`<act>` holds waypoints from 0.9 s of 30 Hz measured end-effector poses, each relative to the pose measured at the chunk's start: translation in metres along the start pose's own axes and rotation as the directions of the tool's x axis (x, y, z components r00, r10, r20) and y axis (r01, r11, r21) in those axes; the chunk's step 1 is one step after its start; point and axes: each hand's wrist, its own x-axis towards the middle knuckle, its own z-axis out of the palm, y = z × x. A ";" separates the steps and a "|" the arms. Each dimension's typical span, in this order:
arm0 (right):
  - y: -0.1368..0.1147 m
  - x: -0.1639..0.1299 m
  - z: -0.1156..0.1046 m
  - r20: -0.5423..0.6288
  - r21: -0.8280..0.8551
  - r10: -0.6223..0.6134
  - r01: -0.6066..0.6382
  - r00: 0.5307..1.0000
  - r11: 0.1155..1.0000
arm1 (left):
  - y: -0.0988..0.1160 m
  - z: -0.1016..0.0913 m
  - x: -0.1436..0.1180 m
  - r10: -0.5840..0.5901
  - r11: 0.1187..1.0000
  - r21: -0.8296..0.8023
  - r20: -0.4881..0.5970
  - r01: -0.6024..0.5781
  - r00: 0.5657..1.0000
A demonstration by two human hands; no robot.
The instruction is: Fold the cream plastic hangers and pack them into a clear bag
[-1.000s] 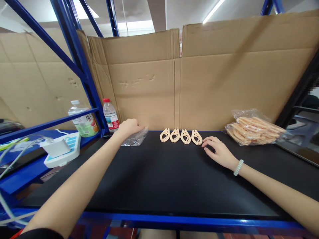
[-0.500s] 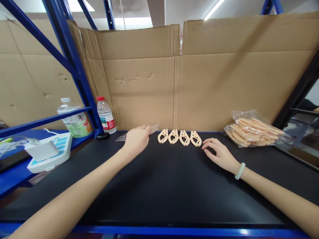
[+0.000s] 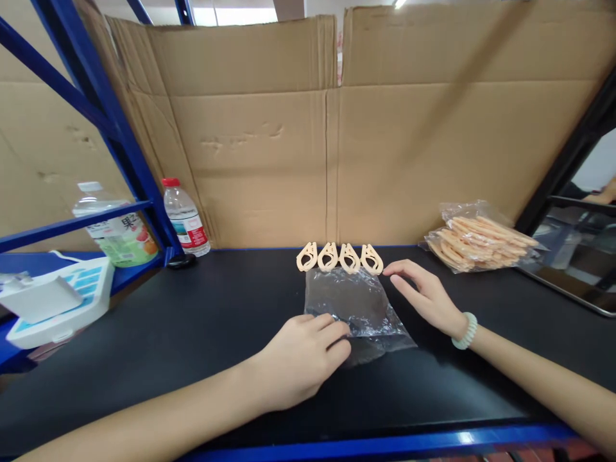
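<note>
Our left hand (image 3: 301, 356) pinches the bag (image 3: 356, 308); our right hand (image 3: 426, 295) lies spread. At twelve o'clock, clips (image 3: 339, 258) could scatter if the bag slides.

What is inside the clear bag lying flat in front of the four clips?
Nothing shows inside the clear bag; the black mat shows through. The left hand covers its near corner.

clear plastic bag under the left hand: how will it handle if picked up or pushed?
Clear plastic bag: probably floppy, since it lies crinkled flat on the black table. Likely very light and apt to slide or bunch when pushed. Its glossy film may be slippery under the left hand, whose fingers rest on its near edge.
</note>
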 end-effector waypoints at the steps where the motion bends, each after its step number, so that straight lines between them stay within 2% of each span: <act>1: -0.003 -0.001 0.001 0.055 0.003 -0.028 0.028 0.998 1.000 | 0.002 0.000 0.000 -0.004 0.999 -0.052 0.024 0.006 1.000; 3: -0.007 -0.003 0.003 0.191 -0.009 -0.098 0.102 0.977 0.995 | 0.004 -0.002 0.000 -0.021 0.991 -0.134 0.045 0.027 0.999; 6: -0.012 -0.006 0.005 0.401 -0.064 -0.168 0.210 0.901 0.976 | 0.006 -0.006 0.000 -0.037 0.984 -0.175 0.036 0.043 0.999; 8: -0.015 -0.008 0.005 0.512 -0.104 -0.153 0.238 0.845 0.966 | 0.007 -0.008 0.000 -0.039 0.987 -0.152 0.029 0.043 0.999; 11: -0.019 -0.009 0.004 0.613 -0.151 -0.096 0.236 0.785 0.960 | 0.007 -0.010 0.000 -0.036 0.994 -0.105 0.026 0.039 0.999; 15: -0.021 -0.010 0.004 0.673 -0.177 -0.047 0.223 0.738 0.959 | 0.007 -0.010 -0.002 -0.053 0.993 -0.102 0.083 0.062 0.995; 20: -0.020 -0.012 0.005 0.693 -0.192 -0.039 0.236 0.720 0.953 | 0.005 -0.012 -0.003 -0.108 0.985 -0.113 0.164 0.128 0.980; 24: -0.019 -0.013 0.007 0.705 -0.202 -0.034 0.247 0.708 0.948 | 0.001 -0.022 -0.005 -0.128 0.970 -0.187 0.151 0.156 0.980; 27: -0.019 -0.012 0.006 0.705 -0.203 -0.030 0.243 0.709 0.949 | -0.007 -0.034 -0.009 -0.178 0.921 -0.335 0.098 0.201 0.979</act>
